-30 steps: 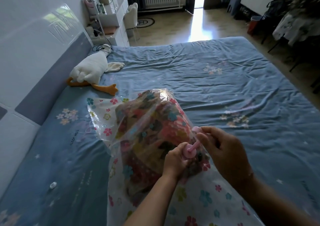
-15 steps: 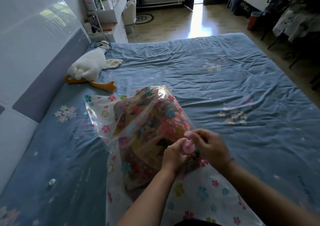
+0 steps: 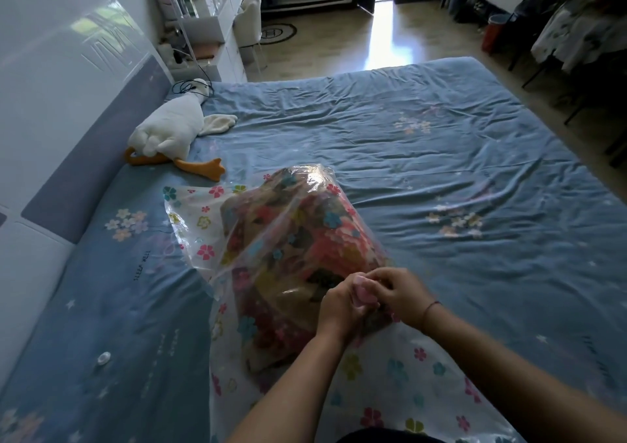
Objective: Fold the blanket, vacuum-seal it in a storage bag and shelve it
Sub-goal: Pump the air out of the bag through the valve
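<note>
From the head view, the folded blanket [image 3: 305, 239] sits inside the clear flower-printed storage bag [image 3: 196, 215], which lies on the bed [image 3: 441, 157] by its near edge, closer to the headboard [image 3: 84, 144] side. On the bulging bag, both hands meet at a small pink plastic fitting [image 3: 361, 295]. The left hand [image 3: 341, 307] curls its fingers round the fitting from below, and the right hand [image 3: 400, 295] pinches its top with bent fingers. A plush goose [image 3: 169, 134] lies along the headboard edge, well apart from the bag.
</note>
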{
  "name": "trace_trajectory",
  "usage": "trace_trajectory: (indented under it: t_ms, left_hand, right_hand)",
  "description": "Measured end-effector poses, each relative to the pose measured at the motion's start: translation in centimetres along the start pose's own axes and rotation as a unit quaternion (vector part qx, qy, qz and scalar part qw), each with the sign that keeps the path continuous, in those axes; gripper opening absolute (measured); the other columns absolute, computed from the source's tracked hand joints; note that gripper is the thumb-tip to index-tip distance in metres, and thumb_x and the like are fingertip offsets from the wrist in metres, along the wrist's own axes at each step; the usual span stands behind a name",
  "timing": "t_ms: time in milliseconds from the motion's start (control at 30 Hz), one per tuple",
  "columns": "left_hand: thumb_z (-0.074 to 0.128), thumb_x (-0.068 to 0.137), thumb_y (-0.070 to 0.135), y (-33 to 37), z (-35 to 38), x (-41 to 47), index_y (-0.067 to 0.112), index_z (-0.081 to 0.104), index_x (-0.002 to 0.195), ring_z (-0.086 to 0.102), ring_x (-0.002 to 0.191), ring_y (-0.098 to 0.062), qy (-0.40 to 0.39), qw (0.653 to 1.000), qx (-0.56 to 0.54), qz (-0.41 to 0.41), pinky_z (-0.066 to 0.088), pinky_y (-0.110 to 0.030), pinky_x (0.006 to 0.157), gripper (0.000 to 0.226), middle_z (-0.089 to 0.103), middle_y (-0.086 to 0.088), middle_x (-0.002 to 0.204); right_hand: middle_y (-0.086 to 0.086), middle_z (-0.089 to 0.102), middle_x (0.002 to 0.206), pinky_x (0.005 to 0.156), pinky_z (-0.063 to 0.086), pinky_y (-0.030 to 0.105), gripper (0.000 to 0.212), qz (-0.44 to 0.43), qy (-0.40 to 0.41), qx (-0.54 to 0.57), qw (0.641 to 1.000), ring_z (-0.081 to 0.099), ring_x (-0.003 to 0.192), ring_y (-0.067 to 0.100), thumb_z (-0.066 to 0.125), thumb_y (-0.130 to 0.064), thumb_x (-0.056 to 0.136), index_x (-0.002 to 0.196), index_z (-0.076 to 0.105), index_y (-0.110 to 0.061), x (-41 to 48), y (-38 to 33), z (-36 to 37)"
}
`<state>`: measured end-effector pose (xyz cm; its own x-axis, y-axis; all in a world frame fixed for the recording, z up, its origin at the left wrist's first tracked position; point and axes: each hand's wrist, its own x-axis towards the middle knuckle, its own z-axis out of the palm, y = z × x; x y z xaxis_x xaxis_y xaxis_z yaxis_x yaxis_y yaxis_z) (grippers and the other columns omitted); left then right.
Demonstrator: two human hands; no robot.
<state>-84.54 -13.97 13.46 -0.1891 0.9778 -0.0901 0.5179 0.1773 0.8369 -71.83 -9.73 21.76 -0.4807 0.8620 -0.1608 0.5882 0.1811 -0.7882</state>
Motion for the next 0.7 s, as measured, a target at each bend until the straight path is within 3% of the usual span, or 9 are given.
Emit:
trace_trajectory:
  t_ms: [100,233,333,433,533,633,700]
  left_hand:
    - [0.079,0.074,0.028,0.2,0.0,0.2,0.023,0.064,0.121,0.063,0.093,-0.003,0.022,1.000,-0.013,0.010,0.042,-0.006,0.074,0.049,0.067,0.014,0.107]
    - [0.082,0.074,0.026,0.1,-0.5,0.9,0.024,0.065,0.117,0.061,0.089,0.000,0.026,1.000,-0.010,0.012,0.043,-0.005,0.074,0.046,0.070,0.012,0.104]
    - [0.082,0.073,0.023,0.0,-0.2,1.0,0.022,0.065,0.118,0.062,0.092,-0.002,0.021,1.000,-0.017,0.002,0.046,-0.012,0.079,0.048,0.067,0.016,0.103]
    - [0.077,0.077,0.019,-0.1,0.6,0.6,0.024,0.065,0.118,0.066,0.098,-0.012,-0.012,1.000,-0.002,0.009,0.049,-0.021,0.083,0.044,0.071,0.006,0.108]
    - [0.077,0.075,0.026,-0.3,0.7,0.1,0.030,0.065,0.115,0.066,0.092,-0.008,0.012,0.999,-0.028,0.017,0.051,-0.021,0.080,0.041,0.072,0.009,0.105]
    - [0.079,0.073,0.034,-0.7,0.2,0.6,0.033,0.063,0.117,0.066,0.094,-0.004,0.009,1.000,-0.021,0.016,0.052,-0.022,0.082,0.047,0.071,0.014,0.106]
    - [0.079,0.073,0.034,-0.9,0.1,0.7,0.032,0.063,0.114,0.065,0.093,-0.002,0.005,1.000,-0.021,0.012,0.053,-0.024,0.082,0.045,0.070,0.015,0.104]
  right_hand:
    - [-0.009,0.070,0.077,0.062,0.051,0.023,0.018,0.002,0.015,0.016,1.000,0.062,0.063,-0.002,0.067,-0.036,0.085,0.093,0.075,-0.022,0.0,-1.3,-1.6]
    - [0.005,0.071,0.069,0.049,0.043,0.019,0.031,-0.104,0.062,0.195,0.973,0.053,0.050,0.006,0.066,-0.046,0.070,0.088,0.074,-0.022,-1.9,-6.1,-6.5]
    - [-0.001,0.073,0.082,0.065,0.053,0.027,0.030,-0.113,0.097,0.067,0.987,0.065,0.067,0.010,0.064,-0.052,0.081,0.095,0.072,-0.026,-1.7,-3.8,-4.3]
    - [-0.005,0.072,0.095,0.080,0.052,0.034,0.020,-0.026,0.024,-0.048,0.998,0.065,0.086,0.011,0.057,-0.034,0.092,0.102,0.071,-0.024,-0.7,1.1,-0.2]
    - [-0.009,0.070,0.084,0.075,0.052,0.032,0.016,-0.005,0.026,-0.020,0.999,0.064,0.077,0.006,0.059,-0.033,0.091,0.096,0.072,-0.026,-0.2,1.0,-0.5]
    - [-0.011,0.068,0.069,0.059,0.043,0.015,0.019,-0.086,0.037,0.015,0.995,0.058,0.060,-0.002,0.064,-0.039,0.086,0.095,0.074,-0.025,-1.3,-3.6,-4.6]
    - [-0.008,0.069,0.067,0.053,0.040,0.012,0.038,-0.145,0.005,0.039,0.989,0.058,0.056,0.000,0.057,-0.057,0.081,0.097,0.073,-0.027,-2.6,-6.1,-6.9]
